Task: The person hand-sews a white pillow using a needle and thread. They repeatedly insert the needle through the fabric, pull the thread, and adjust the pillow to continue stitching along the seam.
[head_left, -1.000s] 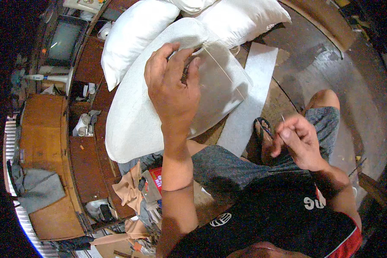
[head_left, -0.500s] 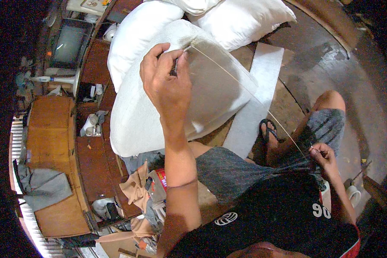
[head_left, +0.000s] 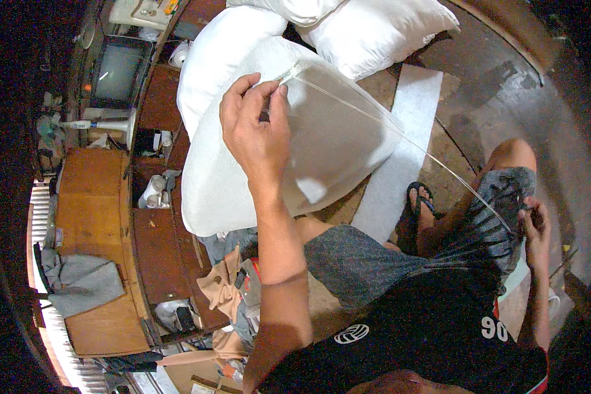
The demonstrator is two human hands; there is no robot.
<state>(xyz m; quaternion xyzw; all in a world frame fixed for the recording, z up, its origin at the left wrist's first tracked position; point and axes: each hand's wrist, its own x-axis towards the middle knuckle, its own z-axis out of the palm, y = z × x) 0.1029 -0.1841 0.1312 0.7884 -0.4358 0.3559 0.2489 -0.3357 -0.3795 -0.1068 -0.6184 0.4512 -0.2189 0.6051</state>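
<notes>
A large off-white cushion [head_left: 338, 144] lies tilted in front of me. At its top edge my left hand [head_left: 259, 125] pinches the fabric between thumb and fingertips, beside a pale seam. From that spot a pale thread [head_left: 433, 156] runs taut, down and to the right. Its other end leads to my right hand [head_left: 536, 226], out past my knee, with fingers closed in a pinch. Whether a needle is in those fingers is too small to make out.
White pillows [head_left: 384, 33] are piled behind the cushion. A white strip of material [head_left: 400, 151] lies on the floor near my sandalled foot [head_left: 421, 200]. To the left stand a wooden cabinet [head_left: 92, 190] with a grey cloth [head_left: 82, 285] and open shelves [head_left: 161, 243]. Tan fabric scraps [head_left: 223, 289] lie beside my left arm.
My right hand has moved farther right, drawing the thread out with it. My left hand stays at the cushion's top edge. The whole view has shifted slightly.
</notes>
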